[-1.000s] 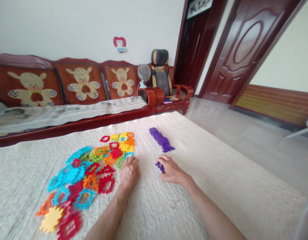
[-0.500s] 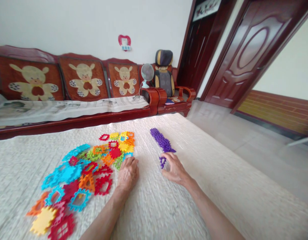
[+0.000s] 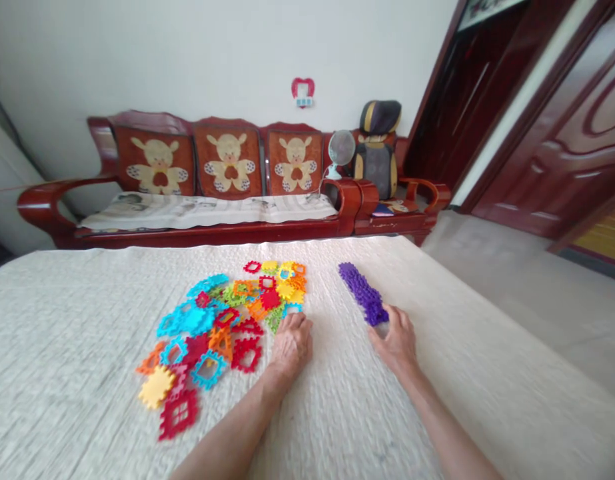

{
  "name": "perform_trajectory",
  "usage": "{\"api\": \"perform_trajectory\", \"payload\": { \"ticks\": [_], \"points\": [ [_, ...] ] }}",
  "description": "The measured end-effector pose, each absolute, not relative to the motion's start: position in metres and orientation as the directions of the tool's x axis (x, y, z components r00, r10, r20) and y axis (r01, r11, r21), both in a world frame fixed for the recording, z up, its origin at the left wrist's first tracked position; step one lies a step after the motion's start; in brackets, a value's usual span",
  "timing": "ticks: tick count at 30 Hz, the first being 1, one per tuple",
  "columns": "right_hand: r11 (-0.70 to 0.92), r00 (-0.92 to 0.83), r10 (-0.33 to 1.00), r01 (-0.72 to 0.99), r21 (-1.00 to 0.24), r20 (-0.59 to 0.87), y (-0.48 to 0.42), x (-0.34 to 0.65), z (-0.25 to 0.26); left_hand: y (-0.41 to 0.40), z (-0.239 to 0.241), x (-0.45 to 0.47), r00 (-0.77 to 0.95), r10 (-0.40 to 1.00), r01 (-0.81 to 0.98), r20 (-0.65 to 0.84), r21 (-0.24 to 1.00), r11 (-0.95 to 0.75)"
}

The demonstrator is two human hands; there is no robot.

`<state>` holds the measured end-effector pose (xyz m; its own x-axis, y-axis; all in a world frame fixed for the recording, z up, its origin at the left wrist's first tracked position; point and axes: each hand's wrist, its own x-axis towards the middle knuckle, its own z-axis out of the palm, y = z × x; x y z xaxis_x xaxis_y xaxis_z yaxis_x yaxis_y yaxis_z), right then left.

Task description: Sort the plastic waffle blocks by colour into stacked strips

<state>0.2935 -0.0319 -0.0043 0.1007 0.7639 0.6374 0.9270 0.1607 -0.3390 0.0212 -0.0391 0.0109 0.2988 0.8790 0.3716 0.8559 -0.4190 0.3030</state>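
My left hand (image 3: 293, 341) rests on the cloth with its fingers bent and close together, and nothing sticks out of it. Just beyond its knuckles are a blue frame piece (image 3: 292, 309) and a green piece (image 3: 274, 319) of the colourful heap. To the right, a row of overlapping purple interlocking toy pieces (image 3: 363, 291) lies slantwise. My right hand (image 3: 398, 339) is at the near end of this row, thumb and fingers around the last purple piece (image 3: 382, 328), which the fingers partly cover.
Red, blue, orange, green and yellow notched pieces (image 3: 194, 320) spread over the left of the table under a cream quilted cloth (image 3: 327, 413). Behind the table stand a wooden sofa (image 3: 227, 230), a small fan (image 3: 341, 148) and an armchair with a massage cushion (image 3: 377, 167).
My right hand has brought the purple piece forward against the near end of the row. My left hand stays beside the heap. The view has turned left.
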Motion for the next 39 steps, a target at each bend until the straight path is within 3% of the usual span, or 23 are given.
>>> {"api": "perform_trajectory", "payload": {
  "ticks": [9,13,18,24,34,39],
  "points": [
    [0.201,0.057,0.712,0.938,-0.281,0.7,-0.03,0.298,-0.003,-0.038,0.008,0.022,0.249,0.888,0.862,0.387,0.329,-0.385],
    [0.338,0.018,0.628,0.894,-0.294,0.778,-0.04,0.283,0.011,-0.036,0.007,0.021,0.236,0.885,0.859,0.401,0.339,-0.383],
    [0.522,-0.127,0.693,0.768,-0.372,0.71,-0.043,0.241,0.017,-0.033,0.006,0.021,0.228,0.879,0.824,0.418,0.398,-0.403],
    [0.346,0.033,0.844,0.729,-0.59,0.536,-0.002,0.204,0.008,-0.03,0.003,0.02,0.212,0.866,0.786,0.454,0.448,-0.427],
    [0.292,0.054,0.87,0.743,-0.602,0.489,0.006,0.206,0.001,-0.03,0.001,0.02,0.203,0.719,0.696,0.664,0.419,-0.583],
    [0.301,0.043,0.873,0.737,-0.605,0.487,0.005,0.203,0.003,-0.019,0.035,-0.005,0.088,0.663,0.713,0.744,0.418,-0.564]
  ]
}}
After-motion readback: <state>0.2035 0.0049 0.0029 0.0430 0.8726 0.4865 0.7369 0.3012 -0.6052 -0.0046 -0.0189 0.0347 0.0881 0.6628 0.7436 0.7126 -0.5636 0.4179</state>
